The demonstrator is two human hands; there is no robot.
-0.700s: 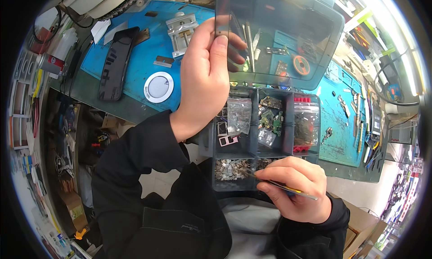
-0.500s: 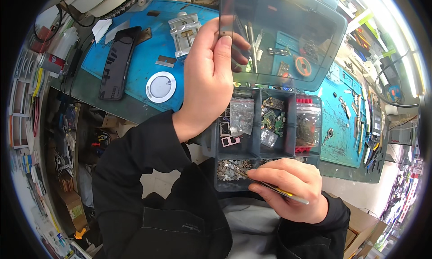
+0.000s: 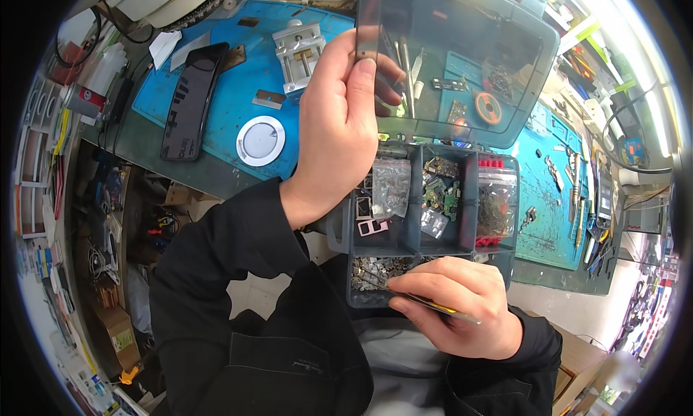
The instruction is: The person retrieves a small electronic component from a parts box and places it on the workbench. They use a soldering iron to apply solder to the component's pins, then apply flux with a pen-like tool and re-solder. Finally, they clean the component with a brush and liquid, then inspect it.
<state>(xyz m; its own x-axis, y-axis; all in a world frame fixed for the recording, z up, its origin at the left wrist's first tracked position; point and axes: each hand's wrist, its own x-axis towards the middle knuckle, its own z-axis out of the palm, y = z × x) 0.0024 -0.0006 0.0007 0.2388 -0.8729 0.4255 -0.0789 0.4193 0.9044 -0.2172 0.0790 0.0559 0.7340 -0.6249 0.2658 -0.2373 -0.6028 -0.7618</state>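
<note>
My left hand (image 3: 338, 120) grips the left edge of a see-through grey lid (image 3: 462, 11), which stands raised over the far side of a parts box. Closed round a pair of tweezers (image 3: 451, 313), my right hand (image 3: 462, 300) is over the box's near side. The tweezer tips point left into the near-left compartment, among many tiny metal parts (image 3: 369, 271). Farther back in the parts box (image 3: 447, 247) lie a clear plastic bag (image 3: 390, 188), small green circuit boards (image 3: 442, 192) and a bag of dark bits (image 3: 496, 199) with red pieces around it.
On the blue work mat (image 3: 216, 105) at left lie a dark phone (image 3: 193, 102), a round white disc (image 3: 260, 141) and a metal clamp holder (image 3: 299, 55). Several hand tools (image 3: 581, 199) lie at the right. A shelf of goods (image 3: 108, 264) stands at far left.
My right hand and the tweezers have moved slightly left, with the tips deeper over the tiny parts. My left hand still holds the lid up.
</note>
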